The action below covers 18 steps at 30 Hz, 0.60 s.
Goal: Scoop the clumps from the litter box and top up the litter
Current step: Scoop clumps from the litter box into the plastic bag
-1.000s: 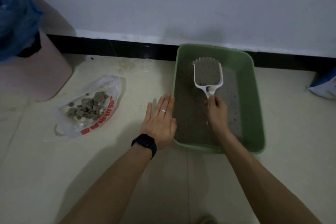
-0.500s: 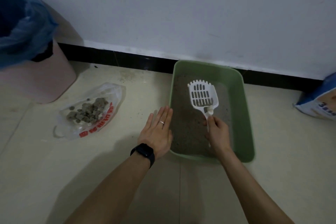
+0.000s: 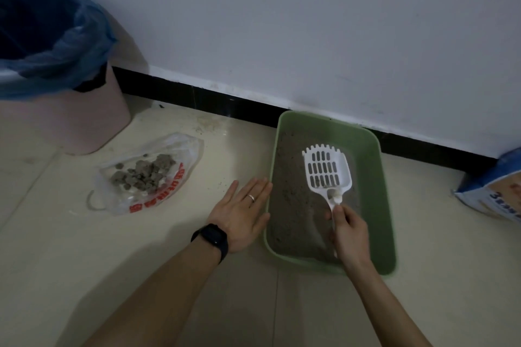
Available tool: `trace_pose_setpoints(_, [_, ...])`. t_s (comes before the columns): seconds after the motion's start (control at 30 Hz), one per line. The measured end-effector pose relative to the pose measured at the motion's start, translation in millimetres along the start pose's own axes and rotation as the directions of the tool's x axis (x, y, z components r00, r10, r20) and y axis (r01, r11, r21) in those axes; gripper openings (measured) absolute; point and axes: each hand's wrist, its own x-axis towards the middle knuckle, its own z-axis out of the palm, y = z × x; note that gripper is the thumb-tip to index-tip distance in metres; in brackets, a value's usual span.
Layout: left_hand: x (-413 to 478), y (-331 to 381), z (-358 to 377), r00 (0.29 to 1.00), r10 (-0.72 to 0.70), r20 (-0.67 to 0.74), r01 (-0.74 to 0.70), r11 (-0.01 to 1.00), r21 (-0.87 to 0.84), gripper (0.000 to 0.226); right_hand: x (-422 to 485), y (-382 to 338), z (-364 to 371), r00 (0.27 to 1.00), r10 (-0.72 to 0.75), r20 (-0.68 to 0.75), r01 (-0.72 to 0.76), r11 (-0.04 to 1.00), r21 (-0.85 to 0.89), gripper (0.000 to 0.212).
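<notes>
Blue litter bag cut off at right edge, bin cropped at left, scoop handle hidden in right hand.

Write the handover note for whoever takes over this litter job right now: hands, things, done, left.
Left hand: open and flat beside the litter box, at its left wall, holding nothing.
Right hand: grips the handle of the white scoop, raised over the litter, nearly empty.
Clumps: heaped on the plastic bag on the floor, left of the box.
Litter sack: at the right edge, apart from the box.
Done: several clumps scooped out.
Left: sift for any remaining clumps (none plainly visible), then top up from the sack.
</notes>
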Motion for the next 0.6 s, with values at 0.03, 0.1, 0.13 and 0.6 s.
trace_pose_setpoints(0.03, [-1.4,-11.8,-5.8,1.0,0.001,-0.017,-0.001,1.0,0.016,0.065,-0.7,-6.2,2.0,1.0,-0.009,0.008,0.009,1.0,0.005,0.033])
trace_pose_setpoints(0.1, [-5.4,-41.2,-20.0,0.996,-0.052,-0.07,0.054,0.998,0.025,0.065,-3.2,-22.6,8.4,0.999,-0.039,0.03,0.039,0.999,-0.01,0.033])
trace_pose_setpoints(0.13, [-8.4,-58.7,-26.9,0.99,-0.1,-0.099,0.102,0.995,0.018,0.065,-5.0,-31.8,13.7,0.997,-0.058,0.052,0.059,0.998,-0.02,0.034])
trace_pose_setpoints(0.6, [-123.6,-244.9,-18.4,0.782,-0.611,0.122,0.621,0.779,-0.085,0.09,-45.7,-130.2,185.6,0.835,-0.355,0.421,0.496,0.817,-0.295,0.025])
